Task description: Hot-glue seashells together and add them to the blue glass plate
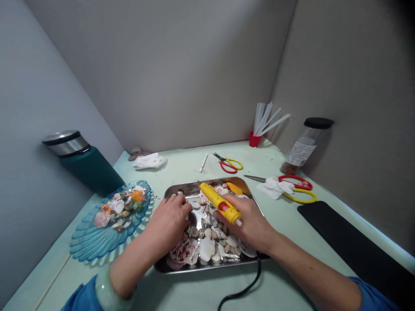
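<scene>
One yellow glue gun [220,204] — grasped by the right hand [251,218] above the metal tray [194,269], toward one o'clock of its centre. Left hand [171,220], fingers bent, at the tray's nine o'clock side; whether it holds any of the assorted shells [207,248] cannot be told. One blue dish [94,242] — nine o'clock from tray.

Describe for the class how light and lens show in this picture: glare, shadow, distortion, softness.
Head view: bright glare on the metal tray, with a soft shadow in front of it; head view: the teal bottle and the jar lean outward, probably wide-angle distortion; head view: the top right corner falls dark; head view: the jar's print is too small and soft to read.
</scene>
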The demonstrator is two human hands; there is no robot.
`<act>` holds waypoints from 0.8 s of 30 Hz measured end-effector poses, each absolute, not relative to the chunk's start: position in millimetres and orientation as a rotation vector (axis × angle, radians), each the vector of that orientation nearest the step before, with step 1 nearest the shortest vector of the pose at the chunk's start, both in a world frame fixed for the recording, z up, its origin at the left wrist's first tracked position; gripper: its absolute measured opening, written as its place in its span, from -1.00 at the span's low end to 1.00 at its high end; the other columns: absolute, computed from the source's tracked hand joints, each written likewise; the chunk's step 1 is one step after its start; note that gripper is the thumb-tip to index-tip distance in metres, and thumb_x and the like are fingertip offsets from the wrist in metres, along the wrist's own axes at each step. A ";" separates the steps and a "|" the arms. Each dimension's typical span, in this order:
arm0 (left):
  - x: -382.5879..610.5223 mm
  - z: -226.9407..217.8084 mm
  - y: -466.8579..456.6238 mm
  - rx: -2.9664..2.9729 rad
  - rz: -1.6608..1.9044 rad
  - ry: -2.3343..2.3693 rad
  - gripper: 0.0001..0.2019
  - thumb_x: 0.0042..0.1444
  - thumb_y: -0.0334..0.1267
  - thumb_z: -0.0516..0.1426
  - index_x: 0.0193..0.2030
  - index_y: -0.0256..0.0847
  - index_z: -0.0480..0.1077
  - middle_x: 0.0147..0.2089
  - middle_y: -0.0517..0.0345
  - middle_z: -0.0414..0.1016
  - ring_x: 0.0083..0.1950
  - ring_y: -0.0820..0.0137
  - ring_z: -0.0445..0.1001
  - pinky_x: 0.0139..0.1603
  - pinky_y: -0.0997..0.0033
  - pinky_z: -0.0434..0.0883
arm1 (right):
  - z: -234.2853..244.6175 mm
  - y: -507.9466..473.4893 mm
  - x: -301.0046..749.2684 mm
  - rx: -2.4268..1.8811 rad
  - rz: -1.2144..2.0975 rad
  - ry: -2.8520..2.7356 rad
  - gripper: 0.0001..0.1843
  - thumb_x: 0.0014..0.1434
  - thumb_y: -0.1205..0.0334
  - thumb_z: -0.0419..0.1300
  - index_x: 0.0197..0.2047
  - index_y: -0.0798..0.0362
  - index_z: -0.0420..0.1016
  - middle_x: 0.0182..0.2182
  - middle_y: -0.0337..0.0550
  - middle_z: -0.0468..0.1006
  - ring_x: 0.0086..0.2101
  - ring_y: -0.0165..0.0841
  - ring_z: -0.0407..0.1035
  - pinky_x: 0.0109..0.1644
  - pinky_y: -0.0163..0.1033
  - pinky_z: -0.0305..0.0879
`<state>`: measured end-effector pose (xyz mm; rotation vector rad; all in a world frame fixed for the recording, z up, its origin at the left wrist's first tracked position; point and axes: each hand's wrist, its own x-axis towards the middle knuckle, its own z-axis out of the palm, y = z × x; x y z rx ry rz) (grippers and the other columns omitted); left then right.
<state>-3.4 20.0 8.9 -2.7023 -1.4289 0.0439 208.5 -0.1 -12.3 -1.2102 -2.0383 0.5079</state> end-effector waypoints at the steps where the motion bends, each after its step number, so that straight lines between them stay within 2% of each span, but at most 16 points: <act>1: -4.0 8.3 20.1 -2.708 0.056 -1.423 -0.82 0.15 -0.31 0.02 -0.21 -0.25 0.42 -0.14 -0.10 0.40 -0.13 0.14 0.37 -0.17 0.14 0.28 | -12.7 -0.1 208.5 -1.210 0.509 -2.039 -0.88 0.04 0.45 0.12 -0.38 0.04 0.30 -0.50 -0.26 0.41 -0.49 -0.38 0.29 -0.41 -0.33 0.12; 4: -4.7 6.7 16.1 -2.760 0.098 -1.394 -0.79 0.19 -0.30 -0.02 -0.33 -0.21 0.44 -0.29 0.01 0.44 -0.29 0.27 0.41 -0.24 0.24 0.30 | -13.6 -0.4 208.3 -1.211 0.505 -2.037 -0.91 0.06 0.41 0.13 -0.35 0.05 0.31 -0.49 -0.25 0.43 -0.48 -0.37 0.30 -0.40 -0.32 0.13; 6: -3.2 8.4 9.3 -2.812 0.107 -1.379 -0.76 0.21 -0.28 -0.04 -0.33 -0.18 0.44 -0.34 0.06 0.45 -0.33 0.33 0.42 -0.25 0.31 0.31 | -13.5 -0.7 208.2 -1.208 0.503 -2.038 -0.93 0.08 0.39 0.13 -0.34 0.05 0.32 -0.48 -0.24 0.44 -0.48 -0.36 0.30 -0.39 -0.32 0.13; 10: 4.5 17.6 -9.6 -3.022 0.107 -1.405 -0.80 0.19 -0.18 0.02 -0.32 -0.16 0.42 -0.32 0.10 0.46 -0.29 0.35 0.43 -0.26 0.41 0.33 | -12.9 -0.7 208.5 -1.186 0.507 -2.045 -0.94 0.09 0.38 0.12 -0.34 0.04 0.33 -0.47 -0.23 0.45 -0.47 -0.36 0.30 -0.39 -0.31 0.12; 12: 7.4 21.1 -15.4 -3.071 0.148 -1.417 -0.81 0.13 -0.11 0.09 -0.34 -0.16 0.40 -0.30 0.10 0.47 -0.29 0.33 0.43 -0.30 0.41 0.34 | -13.2 -0.3 208.9 -1.177 0.509 -2.046 -0.93 0.09 0.38 0.12 -0.32 0.04 0.33 -0.46 -0.22 0.46 -0.46 -0.35 0.30 -0.38 -0.31 0.12; 14: 6.9 21.8 -14.2 -3.068 0.135 -1.432 -0.80 0.14 -0.09 0.06 -0.30 -0.15 0.40 -0.29 0.10 0.47 -0.28 0.32 0.43 -0.29 0.40 0.35 | -14.0 0.1 209.3 -1.171 0.510 -2.047 -0.91 0.08 0.40 0.12 -0.31 0.04 0.34 -0.46 -0.22 0.46 -0.46 -0.35 0.31 -0.38 -0.31 0.13; 17: -0.1 17.4 0.5 -2.879 0.039 -1.506 -0.80 0.21 -0.22 -0.03 -0.25 -0.19 0.40 -0.24 0.04 0.44 -0.22 0.29 0.42 -0.19 0.33 0.35 | -14.8 0.2 209.5 -1.167 0.507 -2.049 -0.89 0.07 0.41 0.14 -0.31 0.04 0.35 -0.45 -0.22 0.47 -0.45 -0.34 0.31 -0.37 -0.31 0.13; 20: -7.2 8.6 19.9 -2.715 0.014 -1.562 -0.83 0.14 -0.35 0.02 -0.18 -0.25 0.38 -0.12 -0.11 0.41 -0.10 0.16 0.39 -0.08 0.16 0.31 | -14.5 -0.1 209.1 -1.168 0.504 -2.049 -0.89 0.08 0.41 0.13 -0.29 0.04 0.35 -0.44 -0.23 0.47 -0.45 -0.34 0.32 -0.37 -0.31 0.15; 24: -6.4 -1.4 31.7 -2.782 0.041 -1.543 -0.80 0.05 -0.41 0.07 -0.17 -0.23 0.40 -0.12 -0.07 0.42 -0.12 0.18 0.42 -0.10 0.20 0.35 | -13.3 -0.3 208.5 -1.185 0.489 -2.046 -0.90 0.08 0.41 0.13 -0.31 0.05 0.35 -0.45 -0.22 0.47 -0.45 -0.34 0.33 -0.36 -0.31 0.16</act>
